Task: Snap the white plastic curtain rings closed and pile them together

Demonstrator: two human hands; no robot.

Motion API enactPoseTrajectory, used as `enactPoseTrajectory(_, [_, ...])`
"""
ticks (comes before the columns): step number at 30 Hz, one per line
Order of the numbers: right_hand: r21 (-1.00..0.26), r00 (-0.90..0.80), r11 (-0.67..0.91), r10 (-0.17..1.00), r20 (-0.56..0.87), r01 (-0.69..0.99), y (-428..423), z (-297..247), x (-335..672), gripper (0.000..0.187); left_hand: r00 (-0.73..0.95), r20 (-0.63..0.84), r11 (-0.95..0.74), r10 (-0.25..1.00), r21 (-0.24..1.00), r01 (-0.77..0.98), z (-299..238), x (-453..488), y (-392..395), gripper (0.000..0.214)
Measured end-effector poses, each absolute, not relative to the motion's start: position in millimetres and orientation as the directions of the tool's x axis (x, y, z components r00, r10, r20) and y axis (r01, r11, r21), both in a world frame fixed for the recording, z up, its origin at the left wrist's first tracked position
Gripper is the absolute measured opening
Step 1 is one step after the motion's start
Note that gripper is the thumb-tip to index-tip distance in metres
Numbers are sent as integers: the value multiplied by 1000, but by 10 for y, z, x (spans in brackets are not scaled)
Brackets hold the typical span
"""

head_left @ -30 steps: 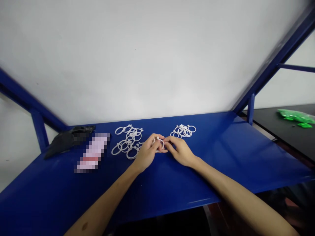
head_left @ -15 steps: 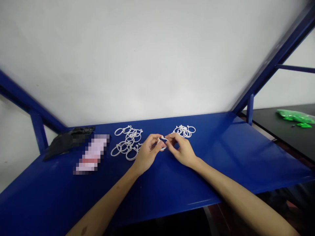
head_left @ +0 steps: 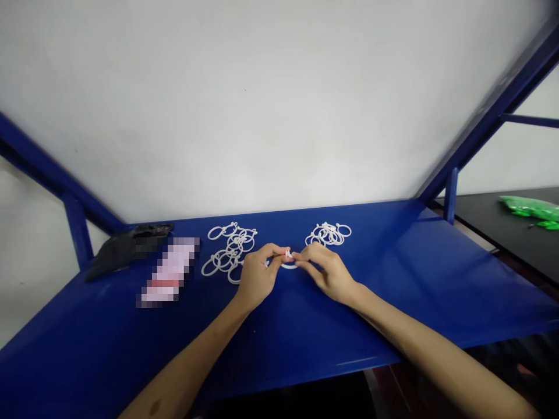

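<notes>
Between both hands is a white plastic curtain ring (head_left: pixel 290 266), its lower curve showing under the fingers. My left hand (head_left: pixel 263 269) pinches the ring's small closure end between thumb and fingers. Opposite it, my right hand (head_left: pixel 325 267) is closed on the ring's other side, thumb and forefinger together. The fingertips of the two hands nearly meet and hide part of the ring. A loose pile of similar white rings (head_left: pixel 233 244) lies to the left, partly behind my left hand. Another cluster of white rings (head_left: pixel 331 234) lies behind my right hand.
The rings lie on a blue table (head_left: pixel 393 262) against a pale wall. At the left are a black plastic bag (head_left: pixel 117 250) and a blurred-out pink packet (head_left: pixel 170 270). A green bag (head_left: pixel 528 208) rests on a dark table at the far right. Blue metal posts frame both sides.
My fingertips have come closer together and now pinch the top of the ring, where it appeared open before. The camera view has shifted slightly.
</notes>
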State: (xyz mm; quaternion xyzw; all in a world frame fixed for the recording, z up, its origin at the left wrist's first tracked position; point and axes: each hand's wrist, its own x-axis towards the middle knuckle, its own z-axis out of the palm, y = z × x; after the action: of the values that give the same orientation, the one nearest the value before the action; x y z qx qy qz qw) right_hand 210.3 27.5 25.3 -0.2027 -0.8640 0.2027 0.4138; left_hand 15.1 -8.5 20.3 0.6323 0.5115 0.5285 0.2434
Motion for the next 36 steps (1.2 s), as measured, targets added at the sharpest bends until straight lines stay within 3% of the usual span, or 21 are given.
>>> enactPoseTrajectory(8, [-407,-615,874,479,626,266,352,174,2118,17,86,534,-458,841,617,640,186,91,-51,10])
enactPoseTrajectory(16, [-417,-336,683,688,644,600,671,184,2286,17,290,400,-436,869,347,830,238,-458,108,33])
enactPoseTrajectory(20, [-442,-250,570,764,595,693,886,110,2414,17,336,212,-389,918,309,868,318,-573,59,27])
enactPoseTrajectory(23, [-447,-223,512,802,554,734,1003,58,2411,20,324,160,-358,932,284,889,340,-512,40,16])
enactPoseTrajectory(29, [-398,-194,454,817,543,797,991,62,2360,22,332,167,-369,928,300,880,274,-459,96,13])
enactPoseTrajectory(36, [-401,-249,560,756,605,725,854,61,2371,23,265,257,-349,929,373,860,364,-451,104,14])
